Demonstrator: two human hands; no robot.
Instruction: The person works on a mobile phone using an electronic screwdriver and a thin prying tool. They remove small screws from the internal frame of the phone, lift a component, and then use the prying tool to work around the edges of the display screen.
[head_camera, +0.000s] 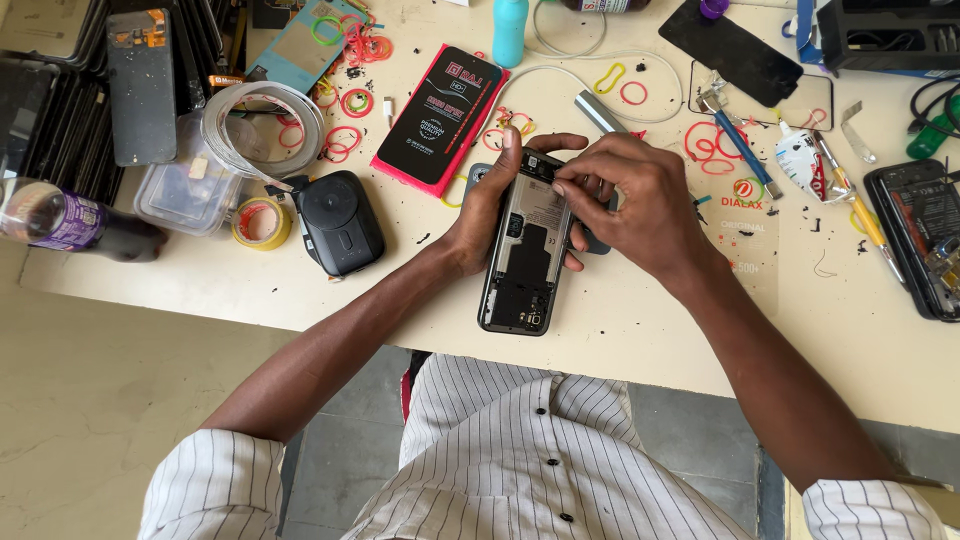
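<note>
Reaching in from the lower left, the left hand (490, 215) grips the opened phone (527, 255) lying mid-surface (640, 330). From the right, the right hand (630, 205) arches over its top end, fingertips (560, 187) pinched there on a part too small to tell.

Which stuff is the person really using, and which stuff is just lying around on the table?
In use:
- opened phone
- left hand, steadying the phone
- right hand, pinching at the phone's top end

Lying about:
- rubber bands
- tape roll
- dark bottle
- red-edged phone box
- blue-handled tool
</note>
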